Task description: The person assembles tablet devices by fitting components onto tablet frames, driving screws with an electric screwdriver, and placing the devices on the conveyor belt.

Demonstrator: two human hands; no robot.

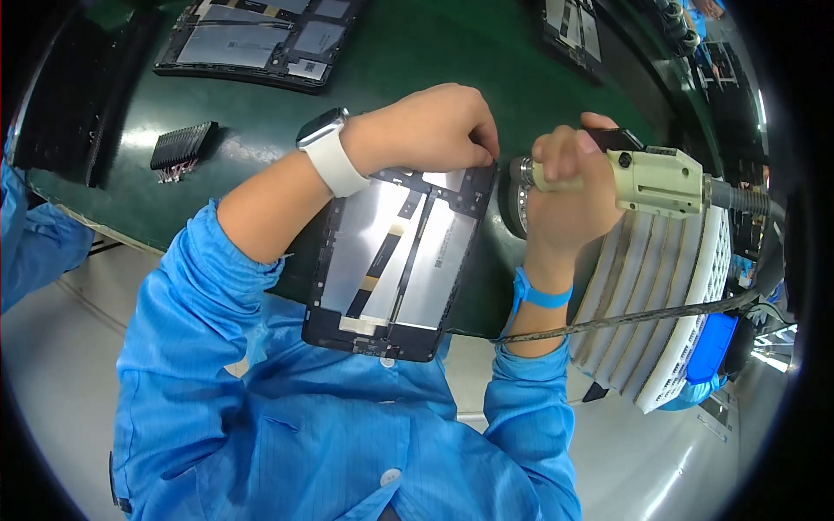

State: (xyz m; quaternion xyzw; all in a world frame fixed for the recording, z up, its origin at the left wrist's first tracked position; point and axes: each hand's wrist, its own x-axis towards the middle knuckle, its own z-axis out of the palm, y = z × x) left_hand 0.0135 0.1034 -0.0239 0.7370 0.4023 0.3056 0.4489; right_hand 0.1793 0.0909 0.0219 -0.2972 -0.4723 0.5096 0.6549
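Note:
An opened tablet (pixel 439 260) lies in front of me at the table's near edge, its silvery inside facing up, with a dark ribbon cable across it. Over its far end is my left hand (pixel 434 130), a white-strapped watch on that wrist. The thumb and fingers are pinched together at the tablet's far right corner; anything between them is hidden. My right hand (pixel 565 191) is wrapped round a pale green electric screwdriver (pixel 665 181), held to the right of the tablet with its tip end pointing left. A round metal dish (pixel 518 208) shows partly behind that hand.
More opened tablets (pixel 234 43) lie at the far left, and another tablet (pixel 573 33) at the far right. A black comb-like part (pixel 182 148) rests on the green table (pixel 434 43). Right of me stand stacked white trays (pixel 651 295); a cord (pixel 643 323) runs to my right wristband.

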